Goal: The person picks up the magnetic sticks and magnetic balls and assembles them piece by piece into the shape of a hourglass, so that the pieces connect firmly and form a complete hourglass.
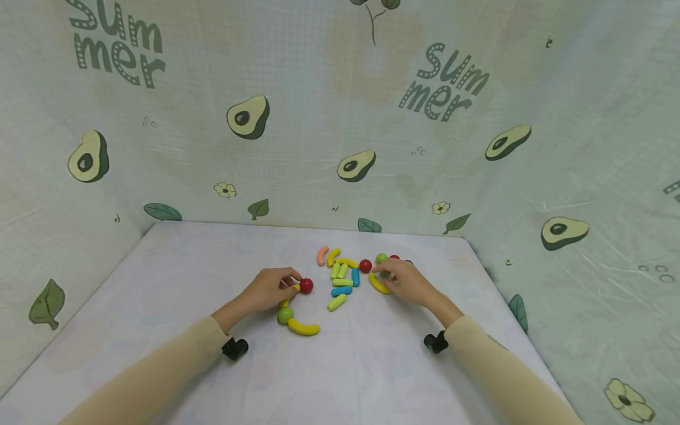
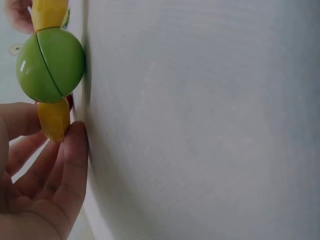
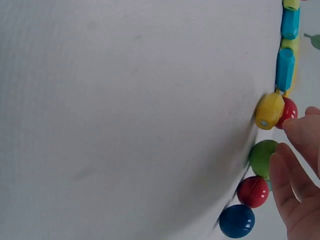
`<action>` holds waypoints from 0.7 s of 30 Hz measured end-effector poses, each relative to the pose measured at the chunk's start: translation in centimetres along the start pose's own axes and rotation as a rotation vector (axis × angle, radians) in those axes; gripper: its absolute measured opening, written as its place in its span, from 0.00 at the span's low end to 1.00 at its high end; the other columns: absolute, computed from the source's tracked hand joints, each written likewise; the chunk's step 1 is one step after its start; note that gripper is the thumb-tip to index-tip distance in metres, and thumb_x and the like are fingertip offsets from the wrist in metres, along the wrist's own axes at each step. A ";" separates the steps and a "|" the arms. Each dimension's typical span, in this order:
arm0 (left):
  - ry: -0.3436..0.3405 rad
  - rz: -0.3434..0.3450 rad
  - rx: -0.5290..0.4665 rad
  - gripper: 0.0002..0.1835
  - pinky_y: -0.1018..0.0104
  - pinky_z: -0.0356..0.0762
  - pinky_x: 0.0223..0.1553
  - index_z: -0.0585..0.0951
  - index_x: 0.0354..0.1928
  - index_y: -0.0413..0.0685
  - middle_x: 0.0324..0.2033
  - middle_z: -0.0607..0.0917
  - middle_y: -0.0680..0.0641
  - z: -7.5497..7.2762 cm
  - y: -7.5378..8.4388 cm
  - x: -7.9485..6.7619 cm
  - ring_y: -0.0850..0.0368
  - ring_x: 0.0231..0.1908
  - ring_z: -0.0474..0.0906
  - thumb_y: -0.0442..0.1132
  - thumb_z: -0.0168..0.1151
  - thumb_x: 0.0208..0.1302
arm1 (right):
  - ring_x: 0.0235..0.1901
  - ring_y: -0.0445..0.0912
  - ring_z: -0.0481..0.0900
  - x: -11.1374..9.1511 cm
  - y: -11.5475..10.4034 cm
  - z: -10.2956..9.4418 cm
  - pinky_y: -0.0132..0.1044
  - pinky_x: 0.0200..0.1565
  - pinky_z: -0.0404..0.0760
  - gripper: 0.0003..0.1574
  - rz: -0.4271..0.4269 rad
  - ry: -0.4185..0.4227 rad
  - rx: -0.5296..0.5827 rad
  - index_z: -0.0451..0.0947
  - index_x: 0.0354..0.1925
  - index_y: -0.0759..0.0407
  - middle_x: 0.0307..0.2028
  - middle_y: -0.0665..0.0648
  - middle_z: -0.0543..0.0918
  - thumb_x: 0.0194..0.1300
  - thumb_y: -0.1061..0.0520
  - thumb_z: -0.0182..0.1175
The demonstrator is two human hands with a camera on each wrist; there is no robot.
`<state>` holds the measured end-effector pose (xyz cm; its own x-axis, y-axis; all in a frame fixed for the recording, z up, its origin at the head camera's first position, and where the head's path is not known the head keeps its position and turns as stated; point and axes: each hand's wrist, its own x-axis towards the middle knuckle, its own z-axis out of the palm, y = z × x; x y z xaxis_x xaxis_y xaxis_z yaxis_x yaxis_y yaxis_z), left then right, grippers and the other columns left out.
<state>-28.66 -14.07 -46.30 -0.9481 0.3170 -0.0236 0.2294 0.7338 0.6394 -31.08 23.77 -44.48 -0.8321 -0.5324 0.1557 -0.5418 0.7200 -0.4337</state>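
My left hand (image 1: 273, 289) pinches a yellow curved stick (image 2: 53, 120) between thumb and fingers. A red ball (image 1: 306, 285) lies at its fingertips. That stick meets a green ball (image 1: 285, 314), and a second yellow curved stick (image 1: 304, 327) extends from the ball's other side. Over on the right, my right hand (image 1: 406, 282) hovers by another yellow curved stick (image 1: 379, 284), thumb and fingers apart. Near its thumb is a red ball (image 3: 287, 113). Its fingers are beside a green ball (image 3: 262, 158); whether they touch it I cannot tell.
Between the hands lie blue sticks (image 1: 342, 291), yellow-green sticks (image 1: 337, 303), more yellow curved sticks (image 1: 333, 257) and an orange curved stick (image 1: 322, 255). Behind the right hand are a red ball (image 3: 253, 192) and a dark blue ball (image 3: 237, 221). Printed cloth walls (image 1: 297, 195) enclose the white table (image 1: 212, 254).
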 end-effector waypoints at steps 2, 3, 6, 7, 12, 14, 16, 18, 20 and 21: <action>-0.002 0.003 -0.001 0.13 0.64 0.84 0.42 0.87 0.55 0.55 0.42 0.87 0.53 0.0 -0.1 0.0 0.57 0.40 0.80 0.40 0.70 0.71 | 0.51 0.53 0.83 0.0 0.3 0.1 0.48 0.54 0.88 0.22 -0.009 -0.002 0.007 0.84 0.59 0.60 0.56 0.58 0.86 0.69 0.70 0.68; -0.003 0.003 -0.004 0.13 0.64 0.84 0.42 0.87 0.55 0.55 0.42 0.87 0.53 0.0 -0.1 0.0 0.57 0.40 0.80 0.40 0.70 0.71 | 0.51 0.53 0.83 0.0 0.3 0.2 0.48 0.54 0.88 0.22 -0.012 -0.001 0.010 0.85 0.59 0.60 0.56 0.57 0.86 0.69 0.70 0.68; -0.003 0.004 -0.007 0.13 0.64 0.84 0.42 0.87 0.55 0.55 0.42 0.87 0.53 0.1 -0.2 0.0 0.57 0.40 0.80 0.39 0.70 0.71 | 0.51 0.53 0.83 0.1 0.4 0.4 0.48 0.54 0.88 0.22 -0.018 -0.001 0.021 0.85 0.58 0.59 0.56 0.57 0.86 0.68 0.71 0.68; -0.002 0.004 -0.006 0.13 0.64 0.84 0.41 0.87 0.55 0.55 0.42 0.87 0.53 0.1 -0.2 0.1 0.57 0.40 0.80 0.39 0.70 0.71 | 0.51 0.53 0.83 0.1 0.3 0.4 0.48 0.54 0.88 0.22 -0.021 0.000 0.024 0.85 0.58 0.59 0.55 0.56 0.86 0.68 0.71 0.68; -0.004 0.002 0.003 0.13 0.65 0.84 0.41 0.87 0.55 0.54 0.41 0.87 0.53 0.0 -0.2 0.0 0.57 0.39 0.80 0.39 0.70 0.72 | 0.52 0.53 0.82 0.0 0.2 0.3 0.50 0.56 0.87 0.23 -0.034 -0.011 0.037 0.85 0.59 0.59 0.56 0.56 0.86 0.69 0.73 0.65; -0.004 0.004 0.005 0.13 0.65 0.84 0.41 0.86 0.55 0.54 0.41 0.87 0.53 0.0 -0.1 0.0 0.57 0.39 0.79 0.39 0.70 0.72 | 0.53 0.53 0.82 -0.1 0.3 0.3 0.51 0.57 0.86 0.24 -0.039 -0.018 0.036 0.85 0.59 0.60 0.56 0.56 0.86 0.68 0.75 0.64; -0.003 0.006 0.005 0.12 0.64 0.84 0.42 0.86 0.55 0.54 0.41 0.87 0.53 0.0 -0.1 0.0 0.57 0.39 0.80 0.39 0.69 0.72 | 0.54 0.53 0.82 -0.2 0.3 0.3 0.51 0.58 0.86 0.24 -0.043 -0.024 0.029 0.85 0.58 0.60 0.56 0.56 0.86 0.68 0.75 0.65; -0.002 0.005 0.003 0.12 0.64 0.84 0.42 0.86 0.55 0.54 0.41 0.87 0.53 0.0 -0.1 0.0 0.57 0.39 0.80 0.39 0.69 0.72 | 0.53 0.52 0.82 -0.3 0.4 0.4 0.51 0.58 0.86 0.23 -0.054 -0.031 0.024 0.85 0.58 0.60 0.56 0.56 0.86 0.68 0.74 0.65; -0.001 0.008 0.004 0.12 0.64 0.84 0.42 0.86 0.55 0.54 0.41 0.87 0.53 0.0 -0.1 0.0 0.57 0.39 0.80 0.39 0.69 0.72 | 0.54 0.53 0.82 -0.3 0.5 0.5 0.50 0.59 0.85 0.22 -0.059 -0.037 0.021 0.85 0.57 0.59 0.56 0.55 0.86 0.68 0.73 0.67; 0.000 0.009 0.004 0.12 0.64 0.84 0.42 0.86 0.55 0.54 0.41 0.87 0.53 0.0 -0.2 0.0 0.57 0.39 0.80 0.39 0.69 0.72 | 0.56 0.52 0.82 -0.2 0.4 0.6 0.50 0.60 0.85 0.22 -0.057 -0.042 0.018 0.85 0.57 0.59 0.56 0.55 0.86 0.68 0.72 0.68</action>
<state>-28.75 -14.20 -46.39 -0.9459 0.3241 -0.0178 0.2393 0.7333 0.6365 -31.05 23.96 -45.24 -0.7939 -0.5908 0.1435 -0.5858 0.6800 -0.4409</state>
